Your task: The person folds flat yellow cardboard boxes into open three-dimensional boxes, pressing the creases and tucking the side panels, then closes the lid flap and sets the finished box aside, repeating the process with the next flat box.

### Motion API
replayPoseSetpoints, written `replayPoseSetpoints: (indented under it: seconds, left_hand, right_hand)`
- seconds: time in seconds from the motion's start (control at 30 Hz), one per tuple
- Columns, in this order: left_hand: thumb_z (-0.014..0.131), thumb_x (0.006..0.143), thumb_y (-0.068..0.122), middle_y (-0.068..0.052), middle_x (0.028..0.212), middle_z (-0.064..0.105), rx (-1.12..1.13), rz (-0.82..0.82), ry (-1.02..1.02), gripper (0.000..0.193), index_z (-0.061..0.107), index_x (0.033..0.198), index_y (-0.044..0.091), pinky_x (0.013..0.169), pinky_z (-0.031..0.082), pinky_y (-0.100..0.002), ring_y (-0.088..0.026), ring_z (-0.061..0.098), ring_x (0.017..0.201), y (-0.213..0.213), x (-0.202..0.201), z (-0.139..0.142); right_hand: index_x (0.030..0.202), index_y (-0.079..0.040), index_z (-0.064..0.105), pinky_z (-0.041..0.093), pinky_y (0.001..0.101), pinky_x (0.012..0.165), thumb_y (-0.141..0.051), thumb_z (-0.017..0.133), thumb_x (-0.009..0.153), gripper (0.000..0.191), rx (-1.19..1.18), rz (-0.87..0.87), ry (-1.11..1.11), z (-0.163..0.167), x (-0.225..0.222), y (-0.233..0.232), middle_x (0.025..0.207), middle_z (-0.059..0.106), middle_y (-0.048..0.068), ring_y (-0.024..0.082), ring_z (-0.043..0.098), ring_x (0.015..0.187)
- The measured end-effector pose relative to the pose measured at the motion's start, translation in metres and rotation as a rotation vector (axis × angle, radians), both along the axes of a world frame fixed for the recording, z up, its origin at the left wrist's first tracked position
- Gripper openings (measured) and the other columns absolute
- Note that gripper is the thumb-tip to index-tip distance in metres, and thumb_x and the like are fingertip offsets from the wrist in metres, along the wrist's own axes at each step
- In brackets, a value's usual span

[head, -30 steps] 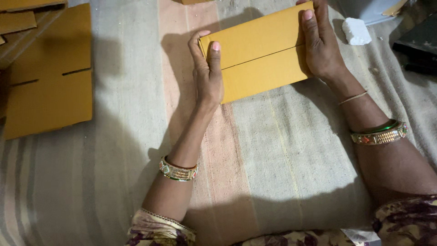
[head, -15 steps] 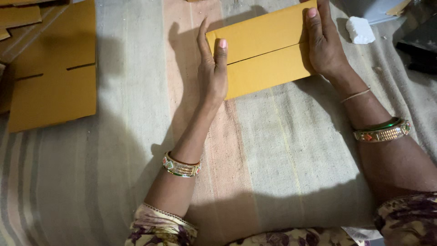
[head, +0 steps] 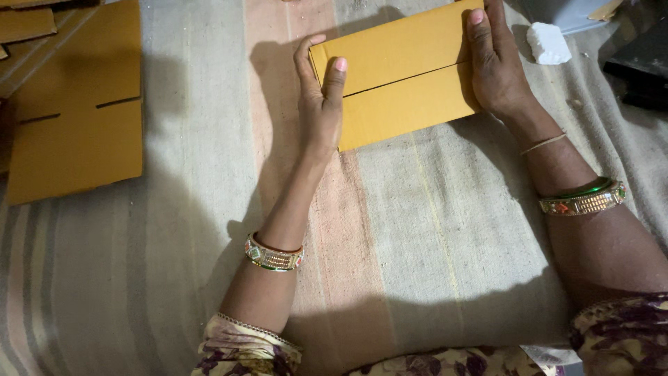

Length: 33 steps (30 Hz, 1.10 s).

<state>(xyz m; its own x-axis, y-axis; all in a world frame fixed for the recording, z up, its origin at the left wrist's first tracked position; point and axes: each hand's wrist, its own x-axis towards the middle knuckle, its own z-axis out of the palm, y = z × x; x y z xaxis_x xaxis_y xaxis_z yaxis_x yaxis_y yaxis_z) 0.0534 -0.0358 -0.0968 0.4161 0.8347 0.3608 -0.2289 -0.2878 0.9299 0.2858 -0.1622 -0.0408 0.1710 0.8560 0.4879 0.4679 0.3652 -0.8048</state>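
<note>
1. A striped woven mat [head: 431, 230] in grey, cream and pale pink covers the floor, and everything lies flat on it under warm, low light.
2. The left hand [head: 319, 104] presses against the left end of a folded yellow cardboard box [head: 400, 73], thumb laid over the top face and fingers curled round the edge, closed on it, seemingly to keep that end square.
3. The right hand [head: 495, 66] clamps the opposite end, fingers spread flat across the top, so the box sits pinched between both palms.
4. The box rests on the mat at a slight tilt, near the top of the view, a dark seam running along its length where two flaps meet.
5. Bangles circle both wrists.
6. Well apart to the left lies a flat cardboard sheet [head: 76, 125] with cut slits, unfolded.
7. A small white scrap [head: 547, 43] lies beyond the right hand.
</note>
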Motion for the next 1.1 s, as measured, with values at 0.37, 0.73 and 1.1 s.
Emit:
replayPoseSetpoints:
  seconds: [0.37,0.73,1.1]
  left_hand:
    - [0.065,0.098,0.065,-0.023,0.177,0.015,0.042,-0.208,0.202,0.095,0.015,0.167,0.025,0.124,0.027,-0.068,-0.043,0.03,0.159,0.015,-0.03,0.018]
    - [0.057,0.086,0.083,-0.031,0.167,0.012,0.124,0.014,0.328,0.125,-0.011,0.165,0.014,0.126,0.025,-0.066,-0.047,0.021,0.158,-0.004,-0.018,0.024]
    - [0.072,0.06,0.092,-0.031,0.163,0.011,0.837,0.197,1.155,0.147,0.01,0.157,0.0,0.116,0.001,-0.079,-0.044,0.006,0.153,-0.061,0.021,0.086]
  right_hand:
    - [0.165,-0.008,0.024,0.035,0.0345,0.127,-0.041,0.028,0.121,0.055,-0.078,-0.121,-0.077,-0.005,0.004,0.0,0.163,0.045,0.013,0.021,0.042,0.151]
    - [0.155,-0.007,0.038,0.042,0.0295,0.117,-0.041,0.028,0.123,0.047,0.017,-0.079,-0.051,-0.009,0.006,0.003,0.144,0.052,0.007,0.014,0.048,0.132]
    - [0.142,-0.007,0.047,0.047,0.0293,0.102,-0.041,0.033,0.118,0.044,-0.108,-0.214,-0.024,-0.002,-0.009,0.008,0.123,0.059,0.007,0.014,0.056,0.115]
